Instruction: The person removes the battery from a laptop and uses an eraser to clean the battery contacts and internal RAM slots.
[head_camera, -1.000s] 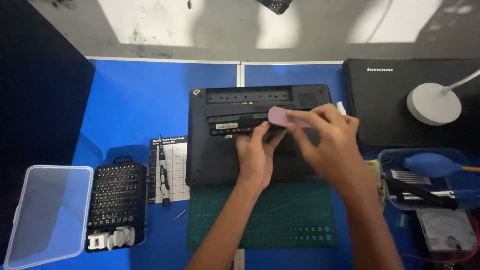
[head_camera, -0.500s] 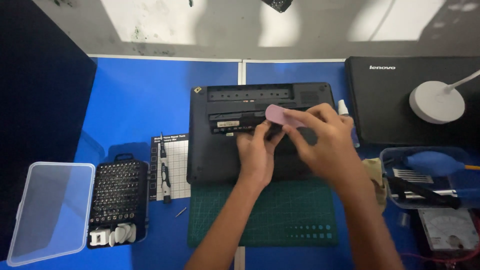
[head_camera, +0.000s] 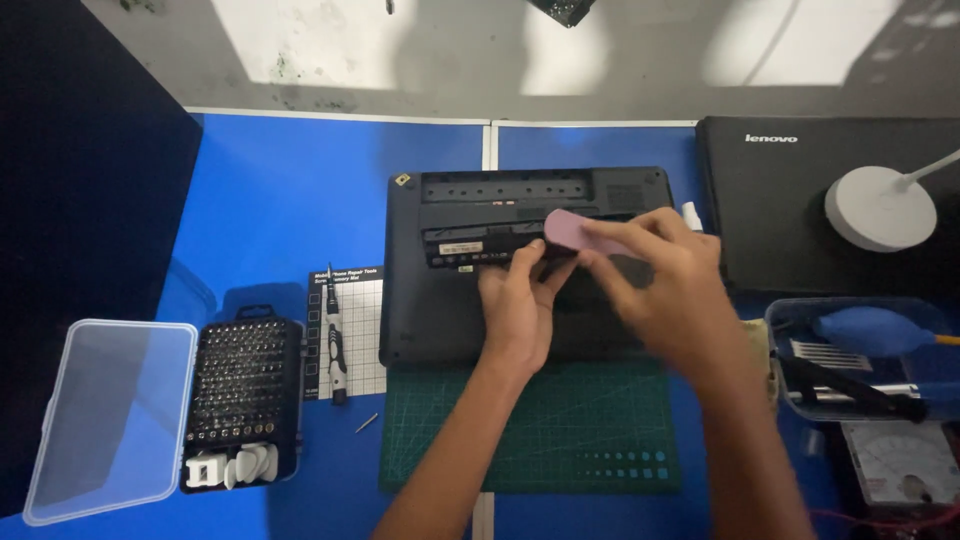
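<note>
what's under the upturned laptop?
The black laptop lies base-up, its near edge over a green cutting mat on the blue table. How far the mat runs beneath is hidden by the laptop and both hands.

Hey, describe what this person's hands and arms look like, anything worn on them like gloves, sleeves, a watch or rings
Both are bare. The left hand and the right hand wear no gloves, and no ring shows on the fingers in view. Both forearms are uncovered up to the bottom edge of the picture: no sleeve, watch, strap or bracelet shows. No cables or markings show on either arm. The dim light hides finer detail.
</note>
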